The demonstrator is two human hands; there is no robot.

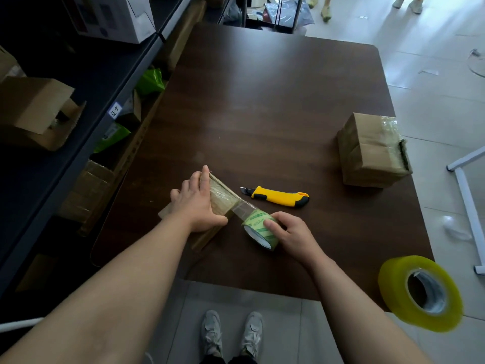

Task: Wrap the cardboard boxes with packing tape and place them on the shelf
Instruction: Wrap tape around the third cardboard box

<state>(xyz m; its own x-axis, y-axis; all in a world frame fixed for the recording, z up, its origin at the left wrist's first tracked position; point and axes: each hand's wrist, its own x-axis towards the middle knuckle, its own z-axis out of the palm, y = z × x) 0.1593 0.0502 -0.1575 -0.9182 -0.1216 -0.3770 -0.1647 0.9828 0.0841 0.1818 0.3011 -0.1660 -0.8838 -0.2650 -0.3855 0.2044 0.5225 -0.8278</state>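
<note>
Head view. The shelf (105,74) runs along our left, and neither box on the desk (262,101) has reached it yet. The larger box (372,153) stands near the desk's right edge, already banded with clear tape, so we judge it wrapped and waiting to be shelved. A spare roll of tape (420,292) sits at the near right corner. The smaller box (223,199) lies near the front edge with several turns of tape across it. Our left hand (196,203) presses flat on top of it, fingers straight. Our right hand (291,235) grips the roll of tape (259,228), from which a strip runs taut to the box. The knife (278,197) lies untouched just behind the roll. We judge the wrapping half done: finishing this turn, cutting the strip and shelving both boxes are left.
</note>
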